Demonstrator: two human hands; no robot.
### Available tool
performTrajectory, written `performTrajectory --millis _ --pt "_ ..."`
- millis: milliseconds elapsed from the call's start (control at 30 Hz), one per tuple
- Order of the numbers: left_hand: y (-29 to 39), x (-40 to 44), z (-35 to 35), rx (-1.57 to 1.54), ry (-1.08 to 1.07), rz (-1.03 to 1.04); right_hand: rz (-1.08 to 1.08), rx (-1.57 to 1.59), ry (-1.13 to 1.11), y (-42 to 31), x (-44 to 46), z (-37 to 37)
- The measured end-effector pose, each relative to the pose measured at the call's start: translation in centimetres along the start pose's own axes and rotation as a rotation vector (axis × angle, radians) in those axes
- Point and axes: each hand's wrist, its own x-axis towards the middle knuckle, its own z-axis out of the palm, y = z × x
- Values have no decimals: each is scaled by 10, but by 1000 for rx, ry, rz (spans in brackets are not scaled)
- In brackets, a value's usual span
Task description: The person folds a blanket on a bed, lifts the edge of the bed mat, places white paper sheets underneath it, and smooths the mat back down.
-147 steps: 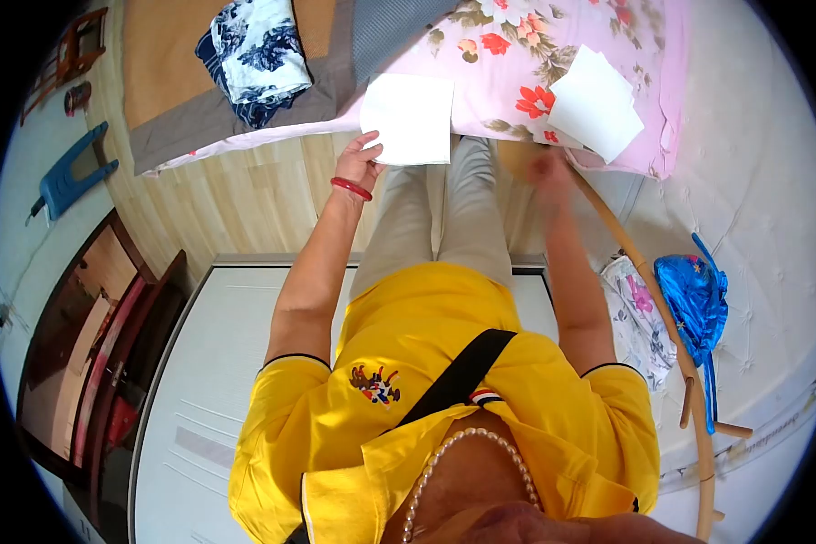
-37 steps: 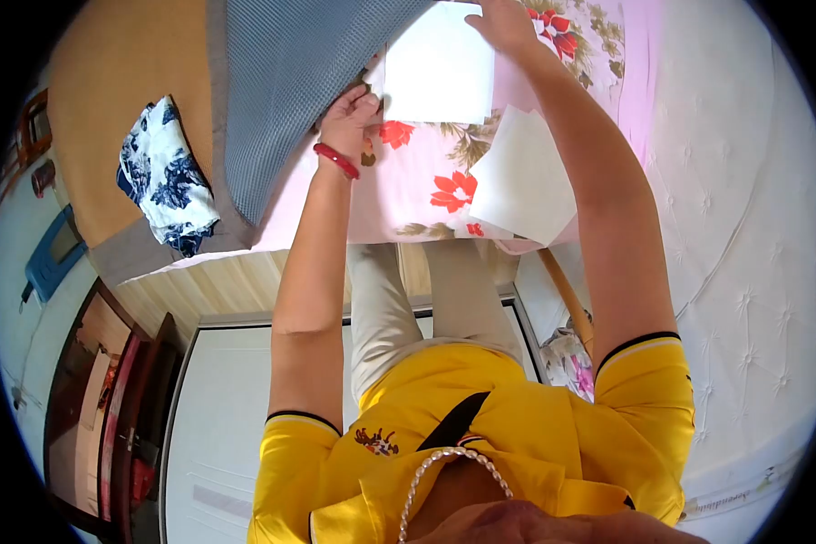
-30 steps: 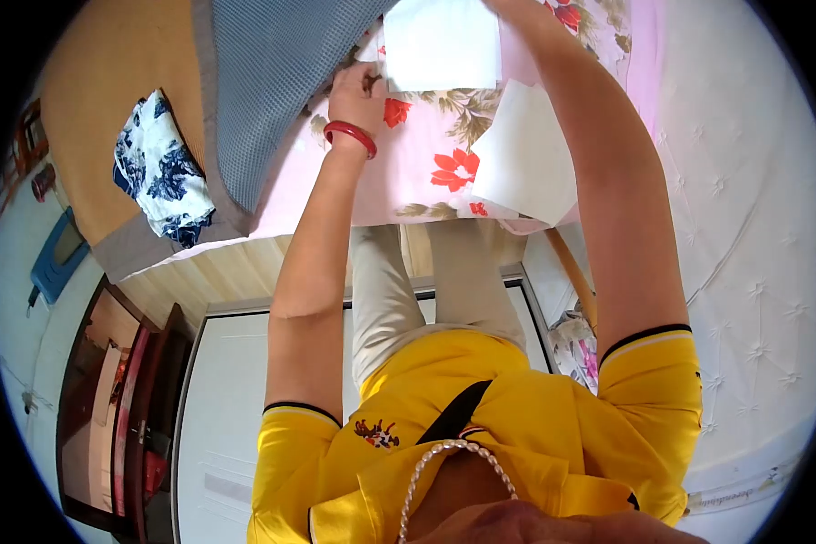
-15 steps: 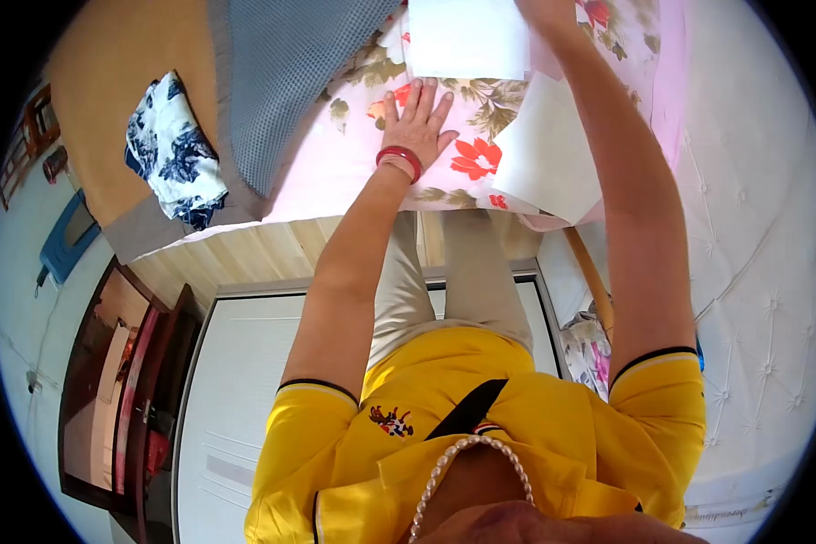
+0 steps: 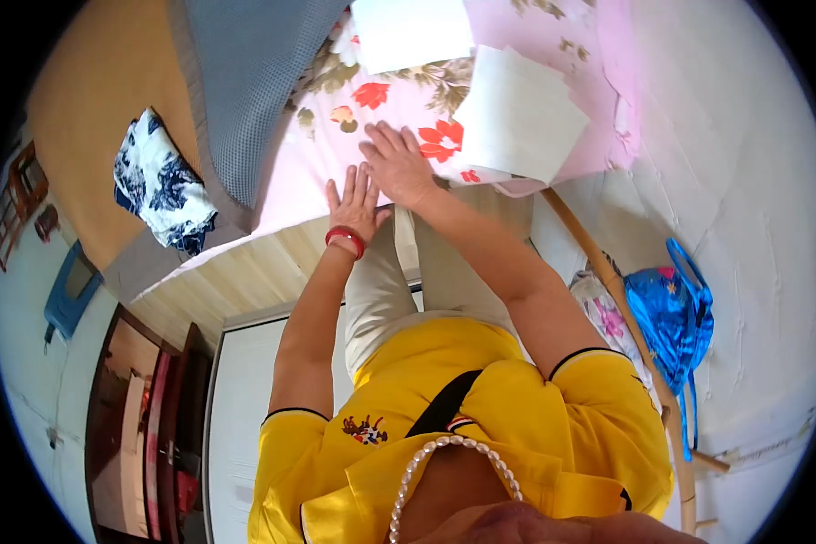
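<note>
My left hand (image 5: 355,208), with a red bangle (image 5: 345,238) at the wrist, lies flat at the near edge of a pink flowered bedsheet (image 5: 317,150), its fingers stretched out. Just right of it, my right hand (image 5: 401,170) is also spread flat on the sheet, its fingers near the left fingertips. Neither holds anything. A loose stack of white sheets (image 5: 517,118), perhaps paper, lies fanned out to the right of my right hand. Another white sheet or stack (image 5: 412,36) rests farther back.
A grey textured cover (image 5: 254,82) is folded back at the left. On the brown mat (image 5: 100,136) lies a crumpled blue-and-white cloth (image 5: 163,186). A wooden pole (image 5: 598,254) leans at the right, with a blue bag (image 5: 666,313) beside it against the pale wall.
My right hand has come back from the far white sheets to beside my left hand. My left hand has drawn nearer to the bed's front edge. The view has shifted slightly.
</note>
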Motion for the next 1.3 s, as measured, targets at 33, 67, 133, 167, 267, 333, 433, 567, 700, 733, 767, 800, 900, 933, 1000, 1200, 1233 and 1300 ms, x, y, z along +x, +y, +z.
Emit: performTrajectory --millis 33,67,133,167,267,333,433,567,700,733,767,800,900,933,1000,1200,1233,1300 --pt "0 -7 -3 2 4 20 0 140 -49 0 -10 -6" --pt "1 -12 -7 -18 -16 16 -5 279 -94 2 -20 -12" --pt "0 -13 -11 -35 -26 26 124 331 24 14 -37 -34" --pt "0 -14 -11 -55 -30 9 180 321 125 24 -45 -53" --pt "1 -13 -16 -83 -20 -10 683 293 379 82 -70 -77" --pt "1 -10 -20 -174 -29 -47 795 99 508 116 -82 -102" --pt "1 -4 -25 -223 38 -35 990 111 451 140 -81 -116" --pt "2 3 -21 -394 182 -11 1163 359 265 154 -70 -123" --pt "8 12 -21 -554 251 -36 1226 723 257 159 -63 -118" --pt "13 15 -25 -850 180 -141 1203 1060 346 151 -61 -122" --pt "19 17 -34 -1144 103 -249 1154 1395 434 143 -59 -128" --pt "25 21 -42 -1143 103 -252 1154 1397 431 136 -57 -132" --pt "38 30 -62 -1703 -84 -392 1166 1648 438 106 -57 -143" --pt "37 33 -63 -1704 -83 -394 1105 1708 385 92 -59 -147" --pt "38 37 -75 -2310 -375 -327 1000 1697 249 66 -65 -153" --pt "38 24 -73 -2428 -532 -247 903 1327 -71 29 -97 -126" --pt "37 21 -71 -2295 -517 -274 876 1307 -112 27 -98 -125" --pt "33 12 -69 -2200 -452 -386 944 1188 -141 28 -103 -131"
